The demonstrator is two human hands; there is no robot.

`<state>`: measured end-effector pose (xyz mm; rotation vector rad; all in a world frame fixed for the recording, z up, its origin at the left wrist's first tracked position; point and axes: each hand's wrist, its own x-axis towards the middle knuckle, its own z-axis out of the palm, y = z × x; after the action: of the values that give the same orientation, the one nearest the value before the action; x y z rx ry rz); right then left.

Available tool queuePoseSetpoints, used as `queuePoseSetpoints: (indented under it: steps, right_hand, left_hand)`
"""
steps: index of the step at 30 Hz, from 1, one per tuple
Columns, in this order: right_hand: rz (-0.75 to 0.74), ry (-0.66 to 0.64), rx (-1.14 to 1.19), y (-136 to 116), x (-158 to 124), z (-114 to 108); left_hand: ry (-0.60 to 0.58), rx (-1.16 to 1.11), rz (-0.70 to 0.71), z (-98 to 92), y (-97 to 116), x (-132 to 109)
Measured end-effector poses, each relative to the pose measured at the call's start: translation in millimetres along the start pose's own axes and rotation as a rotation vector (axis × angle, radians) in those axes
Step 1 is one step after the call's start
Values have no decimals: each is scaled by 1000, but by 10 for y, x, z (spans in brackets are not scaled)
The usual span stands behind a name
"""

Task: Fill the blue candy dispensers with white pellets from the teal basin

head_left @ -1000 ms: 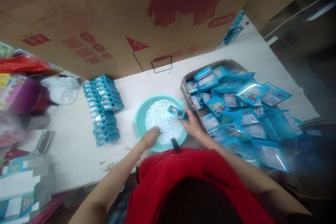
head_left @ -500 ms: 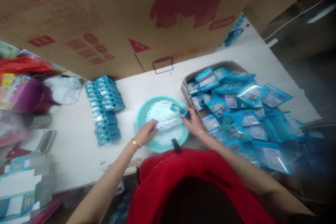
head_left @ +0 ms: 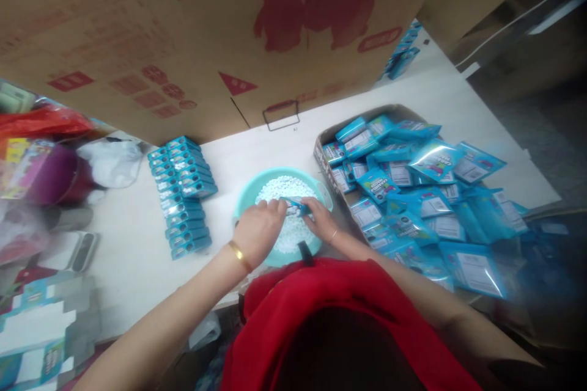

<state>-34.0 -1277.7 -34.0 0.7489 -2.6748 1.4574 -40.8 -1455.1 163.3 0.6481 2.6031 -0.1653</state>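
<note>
Over the white pellets (head_left: 285,184) heaped inside a round turquoise basin (head_left: 246,193), a small blue box (head_left: 298,203) sits between two bare hands. The right hand (head_left: 321,220) pinches its right end between the fingers; the left hand (head_left: 259,231), a gold bracelet (head_left: 239,255) at its wrist, has its fingers bunched against the other end, and whether they grip it I cannot tell. To the left of the basin, similar blue boxes (head_left: 181,192) stand packed in two rows on the white bench (head_left: 128,269). Just right of the basin, shiny blue pouches (head_left: 406,195) overfill a cardboard tray (head_left: 326,165). Behind rises a large printed carton (head_left: 197,36).
</note>
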Motion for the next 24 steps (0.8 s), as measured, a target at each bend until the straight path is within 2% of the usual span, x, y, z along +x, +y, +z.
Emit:
queuePoseSetpoints:
  steps: [2, 4, 6, 9, 12, 14, 17, 19, 21, 24]
  right_hand:
    - [17, 9, 7, 19, -3, -21]
    - [58, 19, 11, 28, -2, -62]
    - [107, 36, 15, 27, 10, -121]
    - [162, 57, 20, 14, 48, -221]
    - [188, 64, 12, 5, 95, -296]
    - [201, 72, 3, 6, 118, -322]
    - [225, 76, -9, 14, 133, -332]
    - [242, 79, -13, 21, 133, -333]
    - [256, 87, -11, 30, 128, -336]
    - [258, 95, 1, 46, 114, -343]
  left_hand:
    - [24, 1, 0, 29, -47, -10]
    - [73, -36, -55, 224, -204, 31]
    - [108, -104, -170, 584, -413, 140]
    - [69, -280, -302, 1272, -619, 387]
    - [56, -436, -255, 1837, -525, 617]
    - [62, -498, -189, 2062, -325, 718]
    - [73, -613, -106, 2227, -9, 787]
    - [83, -693, -60, 2265, 112, 779]
    - [90, -760, -18, 2250, 127, 719]
    - [127, -881, 35, 2088, -17, 527]
